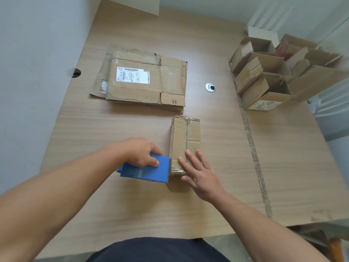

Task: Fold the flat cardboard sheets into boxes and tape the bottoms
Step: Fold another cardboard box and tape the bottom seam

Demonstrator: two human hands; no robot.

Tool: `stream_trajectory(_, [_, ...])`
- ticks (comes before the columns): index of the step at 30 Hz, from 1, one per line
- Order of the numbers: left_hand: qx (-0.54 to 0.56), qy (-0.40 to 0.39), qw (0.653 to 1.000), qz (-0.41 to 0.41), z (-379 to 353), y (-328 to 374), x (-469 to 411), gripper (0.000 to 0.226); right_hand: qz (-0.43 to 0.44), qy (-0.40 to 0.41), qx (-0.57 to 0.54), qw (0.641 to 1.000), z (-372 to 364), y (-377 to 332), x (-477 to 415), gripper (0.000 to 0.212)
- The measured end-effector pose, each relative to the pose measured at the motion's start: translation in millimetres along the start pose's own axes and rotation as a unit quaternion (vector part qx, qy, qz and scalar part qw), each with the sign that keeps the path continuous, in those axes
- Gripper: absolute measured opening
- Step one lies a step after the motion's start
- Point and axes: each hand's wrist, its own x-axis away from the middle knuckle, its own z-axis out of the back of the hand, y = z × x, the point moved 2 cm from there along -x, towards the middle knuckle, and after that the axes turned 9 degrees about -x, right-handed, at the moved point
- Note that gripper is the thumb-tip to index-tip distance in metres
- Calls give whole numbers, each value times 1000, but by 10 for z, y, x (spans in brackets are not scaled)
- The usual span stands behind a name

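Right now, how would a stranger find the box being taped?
On the table, find the right hand lying flat. The box under its fingers is closed, seam up; the open boxes stand far right, and the stack behind lies flat.

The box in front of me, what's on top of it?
The right hand rests flat on the near end of the box, across the flap seam. The left hand holds a blue tape dispenser against its left side. The right hand hides the seam beneath.

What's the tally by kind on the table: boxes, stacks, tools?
Closed box: 1
Dispenser: 1
Sheet stack: 1, sheets uncountable
Open-box pile: 1, boxes too jumbled to count
Total: 4
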Motion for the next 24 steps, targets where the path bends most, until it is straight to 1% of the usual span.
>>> stream_trajectory(3, [-103, 16, 994, 33, -57, 23, -7, 43, -20, -27, 3, 999, 62, -53, 38, 59])
stream_trajectory(4, [-110, 25, 993, 45, -90, 20, 2, 44, -22, -33, 4, 999, 74, -64, 40, 59])
stream_trajectory(8, [-38, 90, 994, 49, -32, 32, 57, 47, -34, -26, -17, 999, 105, -107, 25, 60])
stream_trajectory(11, [-23, 127, 986, 102, -204, 7, 186, 45, -42, -10, -45, 998, 97, -127, 34, 59])
stream_trajectory(14, [-6, 161, 974, 159, -434, -44, 319, 49, -61, 37, -42, 997, 111, -259, 40, 70])
stream_trajectory(17, [12, 186, 965, 182, -627, -63, 356, 52, -82, 66, -34, 994, 59, -431, 15, 76])
stream_trajectory(19, [34, 202, 961, 186, -701, -91, 376, 53, -100, 77, -34, 991, 6, -492, -21, 73])
stream_trajectory(21, [56, 209, 957, 195, -753, -112, 392, 53, -113, 89, -36, 989, -30, -517, -56, 64])
stream_trajectory(24, [60, 216, 954, 199, -801, -107, 406, 54, -88, 128, -28, 987, -58, -526, -97, 54])
